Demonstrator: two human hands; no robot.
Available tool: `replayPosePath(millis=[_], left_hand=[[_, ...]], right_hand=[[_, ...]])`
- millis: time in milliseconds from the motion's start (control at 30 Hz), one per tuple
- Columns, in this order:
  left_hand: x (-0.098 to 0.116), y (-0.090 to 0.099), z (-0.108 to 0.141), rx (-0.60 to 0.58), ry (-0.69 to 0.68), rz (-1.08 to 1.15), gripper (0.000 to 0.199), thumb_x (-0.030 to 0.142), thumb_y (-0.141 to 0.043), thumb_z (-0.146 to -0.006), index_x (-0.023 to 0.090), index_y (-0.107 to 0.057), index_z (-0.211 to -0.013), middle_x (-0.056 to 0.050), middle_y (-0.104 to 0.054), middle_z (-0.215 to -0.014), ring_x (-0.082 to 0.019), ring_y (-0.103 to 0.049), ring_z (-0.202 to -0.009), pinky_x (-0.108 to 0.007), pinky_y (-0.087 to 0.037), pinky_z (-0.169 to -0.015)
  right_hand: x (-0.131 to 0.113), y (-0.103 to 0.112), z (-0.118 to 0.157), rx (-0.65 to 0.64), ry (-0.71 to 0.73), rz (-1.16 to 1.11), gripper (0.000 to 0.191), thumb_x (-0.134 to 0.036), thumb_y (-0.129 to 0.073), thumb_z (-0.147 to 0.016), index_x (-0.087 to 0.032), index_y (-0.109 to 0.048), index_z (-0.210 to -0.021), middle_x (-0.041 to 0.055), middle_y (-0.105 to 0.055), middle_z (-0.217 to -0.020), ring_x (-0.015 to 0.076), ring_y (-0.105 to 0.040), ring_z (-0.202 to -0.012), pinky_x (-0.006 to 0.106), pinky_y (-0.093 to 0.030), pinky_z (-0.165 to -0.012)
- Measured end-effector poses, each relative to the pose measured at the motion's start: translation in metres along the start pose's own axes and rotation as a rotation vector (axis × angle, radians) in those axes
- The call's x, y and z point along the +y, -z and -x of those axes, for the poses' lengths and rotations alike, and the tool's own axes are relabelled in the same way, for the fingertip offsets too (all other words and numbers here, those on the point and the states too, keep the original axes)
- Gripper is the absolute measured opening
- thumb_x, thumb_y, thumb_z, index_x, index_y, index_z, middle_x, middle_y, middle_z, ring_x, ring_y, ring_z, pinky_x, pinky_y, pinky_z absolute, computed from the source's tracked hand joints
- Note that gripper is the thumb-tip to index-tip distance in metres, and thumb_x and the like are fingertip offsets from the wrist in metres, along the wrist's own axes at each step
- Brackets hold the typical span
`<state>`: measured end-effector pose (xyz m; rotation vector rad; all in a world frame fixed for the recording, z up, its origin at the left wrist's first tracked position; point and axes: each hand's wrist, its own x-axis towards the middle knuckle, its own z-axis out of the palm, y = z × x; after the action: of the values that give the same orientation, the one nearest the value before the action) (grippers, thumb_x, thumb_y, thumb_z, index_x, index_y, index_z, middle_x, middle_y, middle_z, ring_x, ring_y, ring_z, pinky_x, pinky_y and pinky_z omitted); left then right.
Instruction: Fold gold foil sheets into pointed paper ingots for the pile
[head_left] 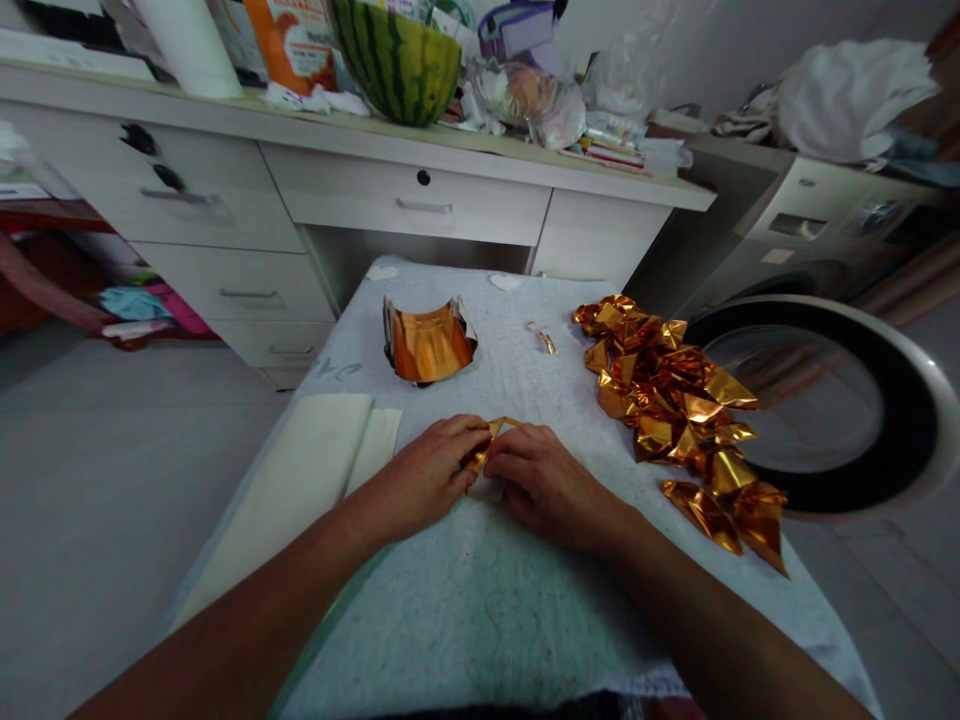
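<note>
On the bench (420, 630), paper sheets (300, 480) line the left edge, a foil stack (431, 345) stands near the far left corner, a foil pile (679, 390) lines the right edge, and a scrap (548, 343) lies between stack and pile, behind the right hand (551, 480).

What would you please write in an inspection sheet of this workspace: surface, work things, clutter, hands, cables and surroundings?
Surface: light blue cloth, somewhat wrinkled.
Work things: gold foil piece between the hands; curved gold sheets beyond; folded gold shapes heaped at right; pale sheets at left.
Clutter: small gold scrap on the cloth; watermelon and bags on the crowded counter.
Hands: left hand and right hand both grip the foil piece.
Cables: nothing seen.
Surroundings: white drawers ahead; washing machine at right, round door apparently open.
</note>
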<state>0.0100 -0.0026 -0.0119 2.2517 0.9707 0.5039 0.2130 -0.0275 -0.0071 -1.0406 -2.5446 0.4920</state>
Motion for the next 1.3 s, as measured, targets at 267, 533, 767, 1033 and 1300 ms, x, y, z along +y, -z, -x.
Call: replayPosePath(millis=[267,533,767,1033,1300], left_hand=[[0.004,0.000,0.001,0.005,0.047,0.016,0.024,0.012,-0.051,-0.085,0.021,-0.061,-0.104,-0.005,-0.054,-0.110,-0.019,-0.054,-0.105,-0.034,-0.046,-0.095],[0.003,0.001,0.001,-0.037,0.061,-0.124,0.027,0.020,-0.050,-0.091,0.020,-0.060,-0.116,-0.006,-0.060,-0.098,-0.023,-0.054,-0.098,-0.039,-0.046,-0.089],[0.000,-0.002,0.000,-0.035,0.025,-0.109,0.029,0.015,-0.051,-0.088,0.024,-0.059,-0.115,-0.004,-0.067,-0.105,-0.022,-0.061,-0.098,-0.037,-0.047,-0.088],[0.000,-0.001,0.002,-0.025,0.005,-0.106,0.027,0.016,-0.053,-0.087,0.024,-0.059,-0.111,-0.003,-0.066,-0.099,-0.021,-0.061,-0.096,-0.036,-0.047,-0.089],[0.002,0.001,0.004,-0.038,0.002,-0.080,0.026,0.016,-0.054,-0.086,0.023,-0.058,-0.111,-0.004,-0.065,-0.101,-0.022,-0.059,-0.098,-0.037,-0.046,-0.090]], right_hand=[[0.000,0.000,0.000,0.017,-0.017,-0.086,0.007,-0.019,-0.061,-0.089,-0.022,-0.067,-0.088,0.0033,-0.062,-0.095,0.0202,-0.052,-0.098,0.036,-0.036,-0.086],[-0.005,-0.007,-0.006,0.038,-0.247,-0.079,0.004,-0.024,-0.065,-0.088,-0.020,-0.067,-0.089,0.0050,-0.058,-0.100,0.0211,-0.047,-0.096,0.037,-0.034,-0.083],[-0.006,-0.011,-0.008,0.068,-0.348,-0.070,0.004,-0.021,-0.064,-0.086,-0.020,-0.066,-0.083,0.0044,-0.056,-0.098,0.0211,-0.044,-0.094,0.037,-0.033,-0.083],[-0.007,-0.011,-0.011,0.074,-0.375,-0.072,0.007,-0.018,-0.062,-0.087,-0.019,-0.066,-0.082,0.0051,-0.057,-0.097,0.0212,-0.044,-0.093,0.038,-0.033,-0.083],[-0.006,-0.015,-0.011,0.103,-0.404,-0.063,0.007,-0.020,-0.068,-0.083,-0.019,-0.063,-0.078,0.0047,-0.055,-0.097,0.0223,-0.044,-0.095,0.038,-0.033,-0.083]])
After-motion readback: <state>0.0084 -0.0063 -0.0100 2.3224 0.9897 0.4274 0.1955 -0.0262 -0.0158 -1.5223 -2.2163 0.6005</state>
